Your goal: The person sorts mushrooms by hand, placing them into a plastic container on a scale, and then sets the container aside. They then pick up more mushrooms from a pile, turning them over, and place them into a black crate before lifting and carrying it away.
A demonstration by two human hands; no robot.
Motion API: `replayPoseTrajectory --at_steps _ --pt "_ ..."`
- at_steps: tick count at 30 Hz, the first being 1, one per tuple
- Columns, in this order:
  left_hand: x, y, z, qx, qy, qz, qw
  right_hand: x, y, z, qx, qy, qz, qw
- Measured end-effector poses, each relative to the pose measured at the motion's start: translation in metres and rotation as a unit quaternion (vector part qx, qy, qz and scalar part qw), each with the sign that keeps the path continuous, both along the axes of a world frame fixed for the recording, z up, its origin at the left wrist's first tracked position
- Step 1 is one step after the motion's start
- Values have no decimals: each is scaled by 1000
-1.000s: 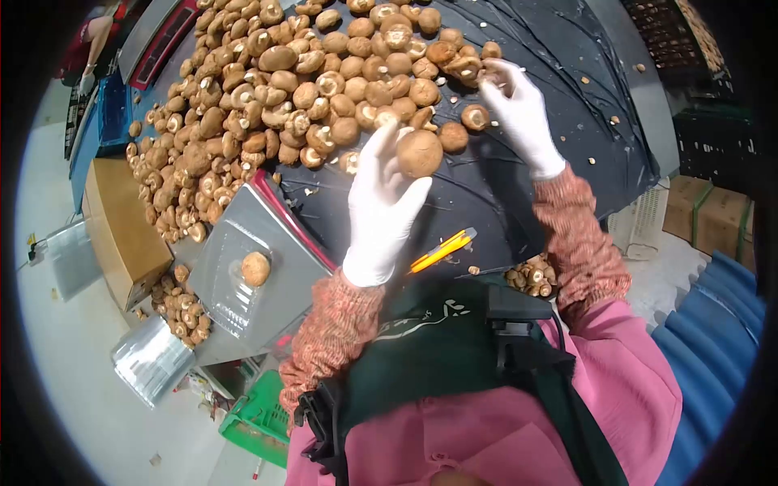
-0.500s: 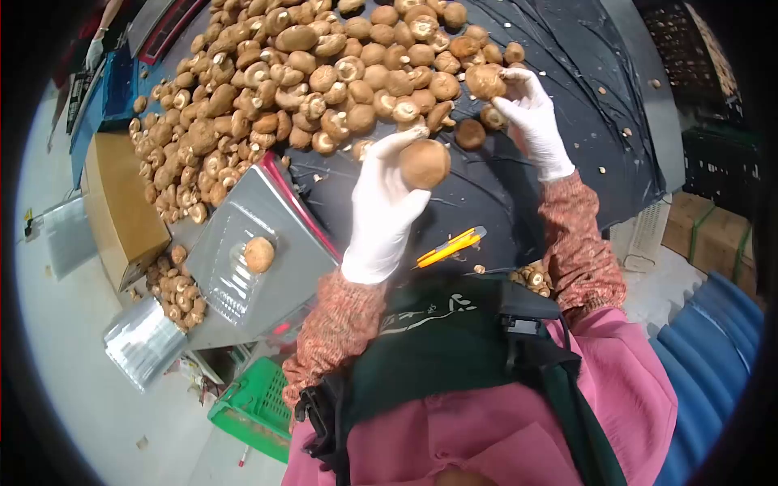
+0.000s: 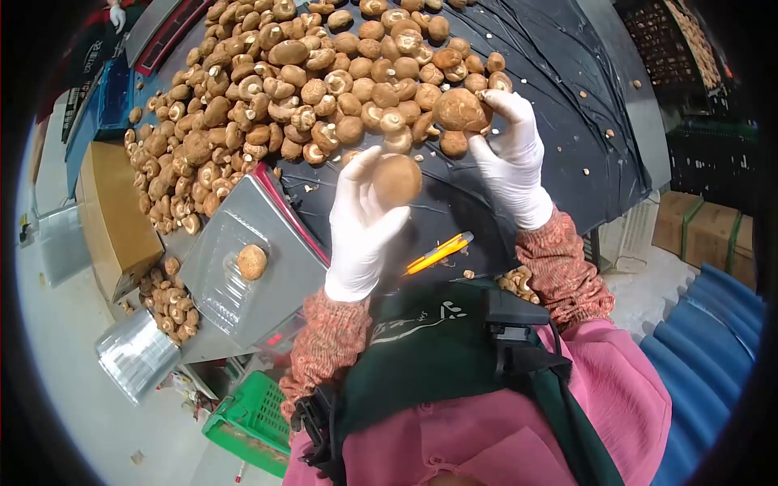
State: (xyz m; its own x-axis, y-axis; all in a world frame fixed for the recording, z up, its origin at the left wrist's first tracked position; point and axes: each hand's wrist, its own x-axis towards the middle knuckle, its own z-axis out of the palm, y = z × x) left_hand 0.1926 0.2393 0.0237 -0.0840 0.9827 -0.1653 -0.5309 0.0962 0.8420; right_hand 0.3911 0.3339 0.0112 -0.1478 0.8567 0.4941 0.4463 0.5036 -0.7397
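In the head view both of my hands wear white gloves. My left hand (image 3: 356,231) is closed around a brown shiitake mushroom (image 3: 397,181), its smooth cap facing up. My right hand (image 3: 516,166) pinches a larger shiitake (image 3: 460,109) by its right edge, at the near side of the mushroom pile (image 3: 243,105). Just below that cap, a small dark-capped mushroom (image 3: 454,144) lies on the black sheet. A yellow utility knife (image 3: 438,253) rests between my forearms. To the left, a clear plastic tray (image 3: 231,279) has a single mushroom (image 3: 252,262) in it.
A cardboard box (image 3: 117,215) and a stack of clear trays (image 3: 138,348) stand at the left. Below the table edge is a green basket (image 3: 255,409). Strapped cartons (image 3: 701,231) and dark crates are at the right. Another person's gloved hand (image 3: 117,16) shows top left.
My right hand has moved left and down with its mushroom, whose cap now faces up more. My left hand has shifted slightly left and down, still holding its mushroom. The whole view has shifted a little.
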Motion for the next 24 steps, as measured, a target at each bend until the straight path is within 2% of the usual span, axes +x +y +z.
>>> replayPoseTrajectory --at_steps 1,4,5,6,8,12,17,20,21,22,24 --pt "-2 -4 -3 12 22 13 1000 -3 1 -1 63 -8 6 998" --pt "-13 -16 3 3 -40 23 999 -16 -8 2 -92 74 38 992" --pt "-19 -21 2 20 -31 34 999 -25 -10 7 -182 128 34 974" --pt "-26 -28 5 14 -37 36 999 -33 -9 14 -291 275 65 914" --pt "-38 -39 9 3 -1 51 999 -36 -6 7 -425 376 103 817" --pt "-63 -68 13 -28 -14 114 993 -52 -12 5 -493 376 183 763" --pt "-92 -105 7 -21 108 219 969 -82 -27 8 -551 408 259 680" --pt "-108 -120 -4 19 349 287 892 -115 -41 18 -494 242 256 795" --pt "-109 -123 0 -18 350 303 886 -128 -49 15 -471 235 254 811" --pt "-114 -129 -1 -12 429 299 852 -140 -55 13 -443 182 263 837" --pt "-118 -135 -3 -30 515 306 800 -161 -63 9 -369 76 273 885"
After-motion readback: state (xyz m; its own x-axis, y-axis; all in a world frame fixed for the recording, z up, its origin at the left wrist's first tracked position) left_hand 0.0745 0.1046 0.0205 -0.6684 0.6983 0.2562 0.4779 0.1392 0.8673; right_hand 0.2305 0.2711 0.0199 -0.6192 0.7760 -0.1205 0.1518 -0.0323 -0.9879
